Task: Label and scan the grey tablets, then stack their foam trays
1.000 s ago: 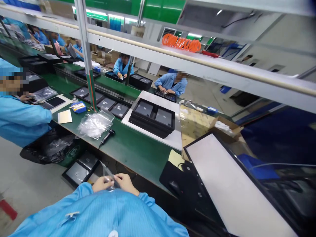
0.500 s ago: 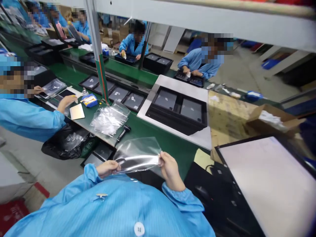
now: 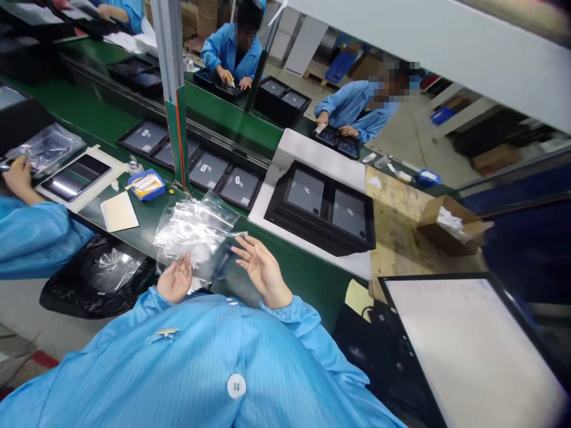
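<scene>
The clear bags (image 3: 194,220) lie on the surface (image 3: 307,279), just ahead of the left hand (image 3: 176,279) and left of the right hand (image 3: 264,270). Each grip is spread.

Plastic bags (image 3: 191,229): clear, white glare
Smock (image 3: 187,368): light blue, fine darker stripes
Button (image 3: 236,386): white
Bench (image 3: 307,276): dark green
Tray stack (image 3: 312,229): black
Post (image 3: 173,77): grey above, green below, orange line
Bin (image 3: 156,191): blue

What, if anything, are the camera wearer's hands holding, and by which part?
Nothing appears held: the left hand and right hand are open beside the pile of clear, flat plastic bags; contact is unclear.
</scene>
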`<state>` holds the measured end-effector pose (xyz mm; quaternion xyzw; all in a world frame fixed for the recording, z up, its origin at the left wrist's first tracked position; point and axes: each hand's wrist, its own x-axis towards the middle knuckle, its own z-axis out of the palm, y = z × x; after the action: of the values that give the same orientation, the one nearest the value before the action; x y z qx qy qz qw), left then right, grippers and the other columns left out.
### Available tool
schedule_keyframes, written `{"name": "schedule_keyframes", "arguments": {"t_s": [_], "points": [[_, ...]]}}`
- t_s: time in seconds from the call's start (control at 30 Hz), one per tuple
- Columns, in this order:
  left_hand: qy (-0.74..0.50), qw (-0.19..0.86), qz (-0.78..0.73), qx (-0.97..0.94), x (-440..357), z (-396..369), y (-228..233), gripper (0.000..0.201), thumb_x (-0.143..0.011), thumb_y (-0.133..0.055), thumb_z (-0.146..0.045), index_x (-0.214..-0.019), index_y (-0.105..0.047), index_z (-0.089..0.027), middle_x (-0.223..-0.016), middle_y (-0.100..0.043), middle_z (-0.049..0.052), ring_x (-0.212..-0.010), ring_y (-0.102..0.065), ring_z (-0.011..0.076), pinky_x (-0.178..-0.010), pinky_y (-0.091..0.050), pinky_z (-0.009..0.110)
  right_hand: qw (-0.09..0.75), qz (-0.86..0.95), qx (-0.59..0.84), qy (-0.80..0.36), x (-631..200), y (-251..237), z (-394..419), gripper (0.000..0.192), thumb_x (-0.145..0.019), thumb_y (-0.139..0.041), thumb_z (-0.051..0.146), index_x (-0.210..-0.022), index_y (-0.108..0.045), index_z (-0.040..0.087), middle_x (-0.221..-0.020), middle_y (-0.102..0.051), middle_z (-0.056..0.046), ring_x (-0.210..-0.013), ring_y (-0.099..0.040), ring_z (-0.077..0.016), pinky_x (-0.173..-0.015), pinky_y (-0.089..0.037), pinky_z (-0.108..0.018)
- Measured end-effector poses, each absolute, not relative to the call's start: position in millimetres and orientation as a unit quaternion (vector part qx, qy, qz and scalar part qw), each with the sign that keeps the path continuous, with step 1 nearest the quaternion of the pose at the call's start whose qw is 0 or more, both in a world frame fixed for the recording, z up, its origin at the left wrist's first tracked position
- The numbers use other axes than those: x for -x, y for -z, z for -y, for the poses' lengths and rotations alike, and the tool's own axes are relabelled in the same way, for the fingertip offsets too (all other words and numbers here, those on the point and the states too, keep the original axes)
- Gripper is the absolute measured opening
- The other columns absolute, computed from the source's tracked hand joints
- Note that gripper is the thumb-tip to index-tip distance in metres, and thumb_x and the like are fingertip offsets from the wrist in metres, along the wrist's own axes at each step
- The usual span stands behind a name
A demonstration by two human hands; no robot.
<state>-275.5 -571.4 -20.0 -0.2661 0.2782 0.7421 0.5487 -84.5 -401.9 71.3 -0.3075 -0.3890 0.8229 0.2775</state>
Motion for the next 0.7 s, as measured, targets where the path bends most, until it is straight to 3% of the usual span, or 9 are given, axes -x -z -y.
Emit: {"name": "schedule_keyframes", "arguments": {"t_s": [0.13, 0.2, 0.27, 0.3, 0.37, 0.43, 0.53, 0.63, 0.7], "points": [[-0.732, 0.460, -0.497, 0.073, 320.9, 533.2, 58.2, 0.057, -0.109, -0.012, -0.039, -0.143, -0.057, -0.028, -0.143, -0.061, 0.010, -0.120, -0.068, 0.0186, -0.094, -0.059, 0.037, 0.251, 0.440, 0.348, -0.789, 97.1, -66.5, 405.9, 0.039, -0.074, -0.086, 0.053, -0.093, -0.073, 0.022, -0.103, -0.078, -0.007, -0.087, -0.075, -0.0198, -0.070, -0.058, -0.026], [-0.622, 0.401, -0.668, -0.077, 336.2, 519.7, 75.3, 0.063, -0.107, -0.011, -0.042, -0.148, -0.054, -0.019, -0.148, -0.056, 0.013, -0.125, -0.064, 0.0165, -0.098, -0.056, 0.033, 0.232, 0.440, 0.398, -0.771, 91.3, -55.0, 407.6, 0.046, -0.067, -0.090, 0.058, -0.086, -0.073, 0.020, -0.096, -0.079, -0.008, -0.082, -0.076, -0.0191, -0.067, -0.057, -0.024], [-0.502, 0.337, -0.762, -0.231, 343.6, 511.1, 88.5, 0.056, -0.103, -0.031, -0.042, -0.139, -0.061, -0.011, -0.153, -0.051, 0.017, -0.140, -0.053, 0.0175, -0.112, -0.046, 0.033, 0.218, 0.421, 0.453, -0.755, 80.4, -40.9, 409.5, 0.055, -0.056, -0.092, 0.064, -0.081, -0.071, 0.019, -0.093, -0.079, -0.008, -0.079, -0.076, -0.0193, -0.063, -0.055, -0.023], [-0.443, 0.313, -0.781, -0.309, 344.4, 507.9, 93.6, 0.059, -0.099, -0.046, -0.042, -0.144, -0.056, -0.005, -0.157, -0.045, 0.018, -0.148, -0.042, 0.0216, -0.121, -0.034, 0.039, 0.214, 0.409, 0.477, -0.747, 73.8, -34.0, 411.0, 0.058, -0.053, -0.093, 0.066, -0.079, -0.070, 0.019, -0.092, -0.079, -0.008, -0.079, -0.076, -0.0195, -0.063, -0.055, -0.023], [-0.313, 0.283, -0.787, -0.450, 341.2, 501.7, 102.5, 0.071, -0.086, -0.070, -0.040, -0.150, -0.053, -0.013, -0.166, -0.030, 0.017, -0.158, -0.018, 0.0333, -0.126, -0.009, 0.060, 0.209, 0.393, 0.513, -0.734, 60.1, -22.7, 415.2, 0.060, -0.052, -0.092, 0.068, -0.080, -0.070, 0.019, -0.094, -0.079, -0.008, -0.080, -0.076, -0.0206, -0.064, -0.056, -0.025], [-0.165, 0.255, -0.775, -0.555, 335.2, 495.5, 111.7, 0.080, -0.082, -0.079, -0.041, -0.155, -0.049, -0.024, -0.168, -0.020, 0.015, -0.158, -0.006, 0.0414, -0.119, 0.001, 0.075, 0.200, 0.385, 0.534, -0.725, 48.2, -15.7, 420.2, 0.059, -0.056, -0.090, 0.068, -0.084, -0.070, 0.020, -0.098, -0.079, -0.009, -0.085, -0.077, -0.0227, -0.069, -0.058, -0.029], [-0.073, 0.242, -0.757, -0.603, 330.0, 489.9, 127.4, 0.062, -0.092, -0.068, -0.042, -0.152, -0.053, -0.030, -0.167, -0.025, 0.012, -0.158, -0.009, 0.0421, -0.117, -0.001, 0.079, 0.187, 0.380, 0.552, -0.719, 37.0, -12.1, 425.9, 0.061, -0.058, -0.089, 0.070, -0.085, -0.069, 0.020, -0.102, -0.079, -0.010, -0.091, -0.077, -0.0262, -0.078, -0.060, -0.035], [-0.104, 0.219, -0.760, -0.603, 335.4, 491.8, 137.6, 0.042, -0.103, -0.047, -0.035, -0.142, -0.063, -0.033, -0.161, -0.041, 0.008, -0.157, -0.019, 0.0367, -0.119, -0.003, 0.077, 0.189, 0.382, 0.558, -0.712, 32.0, -10.7, 428.2, 0.064, -0.058, -0.087, 0.074, -0.087, -0.070, 0.020, -0.104, -0.079, -0.011, -0.093, -0.077, -0.0275, -0.082, -0.059, -0.037], [-0.145, 0.198, -0.786, -0.567, 343.2, 493.2, 136.8, 0.044, -0.106, -0.035, -0.030, -0.134, -0.069, -0.032, -0.155, -0.050, 0.006, -0.156, -0.024, 0.0337, -0.119, -0.003, 0.076, 0.191, 0.381, 0.559, -0.711, 29.4, -8.4, 429.1, 0.065, -0.058, -0.086, 0.076, -0.088, -0.070, 0.020, -0.105, -0.078, -0.011, -0.095, -0.076, -0.0277, -0.082, -0.058, -0.038]]}}
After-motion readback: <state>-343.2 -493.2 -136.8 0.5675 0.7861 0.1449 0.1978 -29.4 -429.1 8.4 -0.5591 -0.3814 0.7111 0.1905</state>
